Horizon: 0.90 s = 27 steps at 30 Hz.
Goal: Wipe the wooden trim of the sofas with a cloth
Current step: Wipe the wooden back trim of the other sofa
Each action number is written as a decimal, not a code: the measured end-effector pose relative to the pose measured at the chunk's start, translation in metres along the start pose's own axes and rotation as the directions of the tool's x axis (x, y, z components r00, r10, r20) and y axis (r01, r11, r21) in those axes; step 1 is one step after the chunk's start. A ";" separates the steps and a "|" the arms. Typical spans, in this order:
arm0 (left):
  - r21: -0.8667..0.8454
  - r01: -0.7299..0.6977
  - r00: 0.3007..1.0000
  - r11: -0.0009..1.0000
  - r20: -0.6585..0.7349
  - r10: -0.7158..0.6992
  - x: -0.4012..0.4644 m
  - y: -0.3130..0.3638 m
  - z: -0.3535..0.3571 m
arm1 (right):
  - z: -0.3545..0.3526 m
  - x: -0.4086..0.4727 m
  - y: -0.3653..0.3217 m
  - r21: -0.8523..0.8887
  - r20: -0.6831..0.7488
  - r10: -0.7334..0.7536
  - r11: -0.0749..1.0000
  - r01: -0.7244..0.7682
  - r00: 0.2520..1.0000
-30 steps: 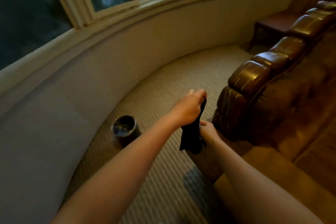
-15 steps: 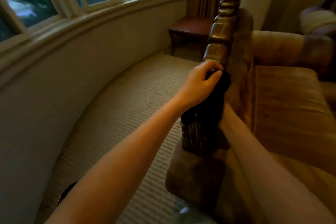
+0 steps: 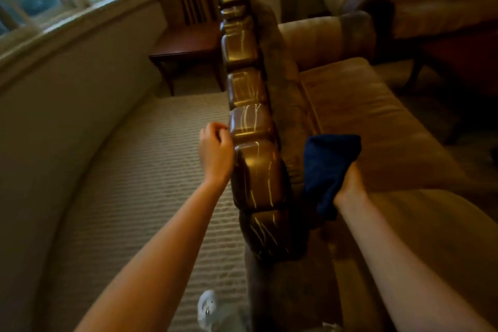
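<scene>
Head view: my right hand (image 3: 350, 186) grips dark blue cloth (image 3: 330, 167) over sofa (image 3: 363, 105) seat edge; left hand (image 3: 215, 153) curled, empty, touching carved wooden trim (image 3: 254, 164).

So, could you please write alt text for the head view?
The right hand holds a dark blue cloth beside the sofa's carved wooden trim; the left hand, fingers curled, is at its other side.

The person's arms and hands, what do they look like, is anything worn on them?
Both forearms are bare up to the bottom edge of the head view, with no sleeve in sight. No glove, watch or bracelet shows on the left hand or the right hand. Rings cannot be ruled out: the fingers are partly hidden and blurred.
</scene>
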<state>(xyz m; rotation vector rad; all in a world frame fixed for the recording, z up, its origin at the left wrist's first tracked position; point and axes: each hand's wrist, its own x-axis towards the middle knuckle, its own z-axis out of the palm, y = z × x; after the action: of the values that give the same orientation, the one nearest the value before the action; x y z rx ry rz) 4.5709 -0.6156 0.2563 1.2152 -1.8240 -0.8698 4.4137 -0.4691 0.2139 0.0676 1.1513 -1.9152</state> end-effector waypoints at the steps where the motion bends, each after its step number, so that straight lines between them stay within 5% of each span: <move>1: 0.028 -0.017 1.000 0.999 0.018 0.016 0.003 -0.008 0.005 | 0.000 0.002 0.007 0.038 0.116 0.070 0.996 -0.075 0.991; 3: 0.085 -0.151 0.981 0.985 0.133 0.138 0.010 -0.020 0.014 | 0.013 0.001 0.032 0.043 0.156 0.107 0.992 -0.115 0.982; 5: 0.136 -0.416 0.885 0.899 0.289 0.366 0.023 -0.023 0.020 | 0.034 0.005 0.061 -0.121 -0.074 -0.028 0.992 0.019 0.997; 6: 0.159 -0.556 0.802 0.816 0.358 0.477 0.032 -0.020 0.024 | 0.042 0.008 0.072 -0.228 -0.184 -0.124 0.970 0.081 0.975; 9: 0.091 -0.818 0.525 0.568 0.523 0.671 0.054 -0.008 0.040 | 0.056 0.015 0.080 -0.450 -0.218 -0.278 0.879 0.157 0.936; 12: -0.082 -0.903 0.278 0.422 0.638 0.718 0.050 -0.006 0.054 | 0.049 0.010 0.086 -0.485 -0.297 -0.310 0.864 0.137 0.903; 14: -0.160 -0.904 0.186 0.397 0.687 0.702 0.050 -0.009 0.059 | 0.050 -0.006 0.100 -0.580 -0.361 -0.332 0.811 0.069 0.871; 17: -0.281 -0.725 0.278 0.628 0.715 0.641 0.059 -0.007 0.061 | 0.065 -0.024 0.126 -0.606 -0.400 -0.491 0.775 0.178 0.774; 19: -0.345 -0.502 0.389 0.793 0.729 0.564 0.064 -0.006 0.061 | 0.084 -0.025 0.134 -0.761 -0.333 -0.651 0.613 0.214 0.682; 22: -0.388 -0.345 0.433 0.854 0.742 0.512 0.065 -0.007 0.059 | 0.093 -0.006 0.124 -0.918 -0.262 -0.730 0.390 0.070 0.631; 27: -0.432 -0.234 0.396 0.871 0.776 0.491 0.068 -0.010 0.055 | 0.060 0.005 0.113 -0.682 -0.491 -0.509 0.730 0.052 0.708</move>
<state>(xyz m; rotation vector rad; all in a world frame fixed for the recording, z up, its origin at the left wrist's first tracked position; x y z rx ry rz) 4.5098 -0.6757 0.2362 0.0473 -2.5076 -1.5712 4.5119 -0.5376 0.1677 0.2085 2.3915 -1.6945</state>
